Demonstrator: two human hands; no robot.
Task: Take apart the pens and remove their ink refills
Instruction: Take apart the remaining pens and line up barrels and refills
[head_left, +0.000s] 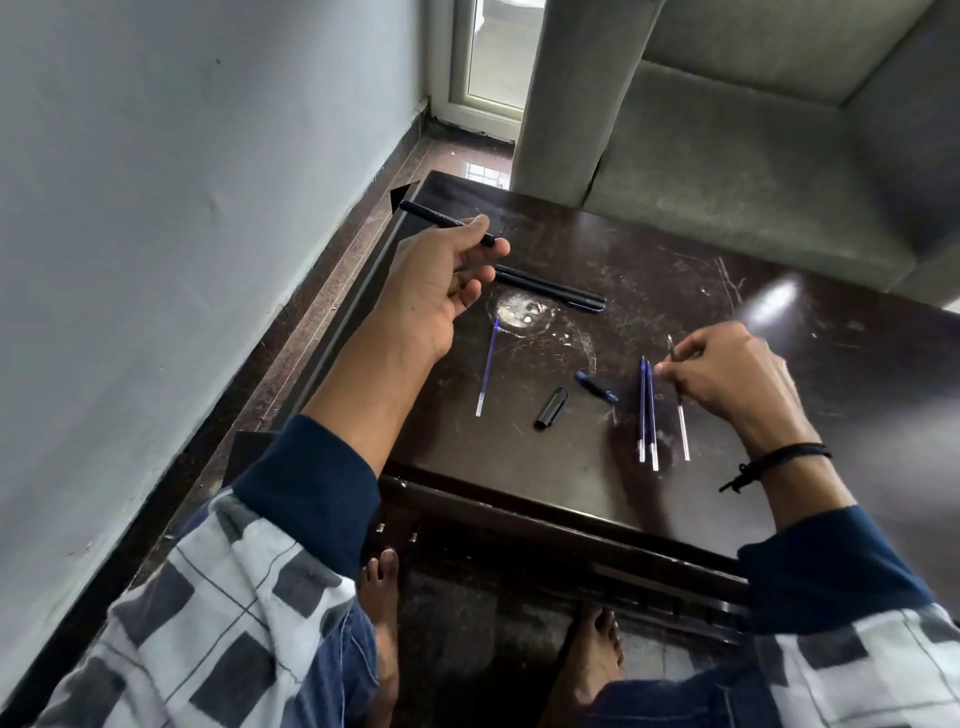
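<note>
Below, a scratched dark table fills the view. The person's left hand is raised over the table's far left corner, palm turned up, thumb and curled fingers gripping a black pen barrel. The right hand hangs low over the table at the right, fingertips pinching a thin refill near its tip. Two black pens lie together just beside the left hand. Two blue refills lie side by side next to the pinched one. A single blue refill lies apart at the left. Between them sit a black cap and a small blue tip piece.
</note>
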